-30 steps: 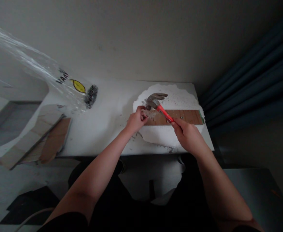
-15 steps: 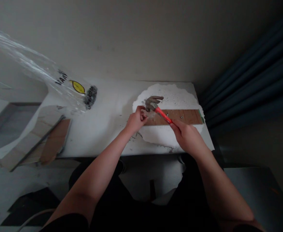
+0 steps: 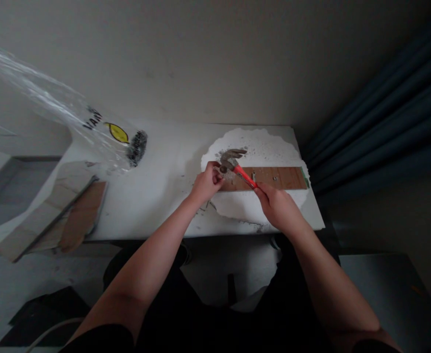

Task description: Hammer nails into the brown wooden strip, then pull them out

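Note:
My right hand (image 3: pixel 278 205) is wrapped round the red handle of a claw hammer (image 3: pixel 245 175). Its metal head lies just right of my left hand's fingertips, over the left end of a brown wooden board (image 3: pixel 284 177). My left hand (image 3: pixel 208 182) is closed in a pinch at that same end; what its fingers hold, if anything, is too small to make out. Small bits of metal show on the board's face. Under the board is a white sheet with a ragged edge (image 3: pixel 250 208), and dark crumbs are scattered on it.
On the left of the white table (image 3: pixel 156 196) stands a clear plastic bag (image 3: pixel 101 130) with a yellow mark. Broken board pieces (image 3: pixel 83 211) overhang the table's left front edge. A dark curtain (image 3: pixel 384 113) hangs at the right, beside a grey surface (image 3: pixel 384 294).
The hammer and my right hand have shifted slightly left and down, bringing the head closer to my left fingertips. My left hand stays nearly where it was.

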### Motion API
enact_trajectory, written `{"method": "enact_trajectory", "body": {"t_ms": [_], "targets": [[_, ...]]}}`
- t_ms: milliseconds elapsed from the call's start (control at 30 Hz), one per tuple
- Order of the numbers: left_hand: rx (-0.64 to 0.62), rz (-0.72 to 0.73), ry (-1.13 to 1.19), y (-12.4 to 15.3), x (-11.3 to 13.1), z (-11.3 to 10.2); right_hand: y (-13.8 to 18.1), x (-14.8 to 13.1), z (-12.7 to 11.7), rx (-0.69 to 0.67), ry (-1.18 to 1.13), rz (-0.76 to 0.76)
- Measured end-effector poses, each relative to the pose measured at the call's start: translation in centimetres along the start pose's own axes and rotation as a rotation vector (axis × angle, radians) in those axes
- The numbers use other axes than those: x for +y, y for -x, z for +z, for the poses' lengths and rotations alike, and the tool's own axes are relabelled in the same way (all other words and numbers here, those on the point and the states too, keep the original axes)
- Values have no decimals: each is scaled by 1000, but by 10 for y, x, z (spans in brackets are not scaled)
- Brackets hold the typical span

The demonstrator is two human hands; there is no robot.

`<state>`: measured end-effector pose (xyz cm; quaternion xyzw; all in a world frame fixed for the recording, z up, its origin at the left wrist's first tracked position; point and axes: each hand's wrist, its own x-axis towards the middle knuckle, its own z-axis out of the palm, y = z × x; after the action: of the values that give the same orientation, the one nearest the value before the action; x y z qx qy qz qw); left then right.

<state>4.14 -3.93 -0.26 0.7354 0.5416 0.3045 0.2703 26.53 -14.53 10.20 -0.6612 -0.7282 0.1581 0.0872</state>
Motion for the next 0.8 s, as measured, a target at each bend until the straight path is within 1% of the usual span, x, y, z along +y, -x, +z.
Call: {"method": "enact_trajectory", "body": {"t_ms": [100,233,367,533,633,667,800], "targets": [[-19,9,15,0,-1,0,2,0,-2,42,-23,7],[-2,-15,5,0,-1,0,4,0,-3,-30,0,-24],[-27,-7,32,0,1,-1,4,-1,-2,23,-26,-39],[-15,-26,-11,-1,1,0,3,-2,-2,-19,-18,-48],[-39,2,37,-1,-1,1,3,-3,-2,31,-43,-35],[-43,6,43,-1,-1,1,3,-3,-3,28,-43,-30],[-27,-13,24,-1,0,1,0,-1,-2,-52,-17,-31]]}}
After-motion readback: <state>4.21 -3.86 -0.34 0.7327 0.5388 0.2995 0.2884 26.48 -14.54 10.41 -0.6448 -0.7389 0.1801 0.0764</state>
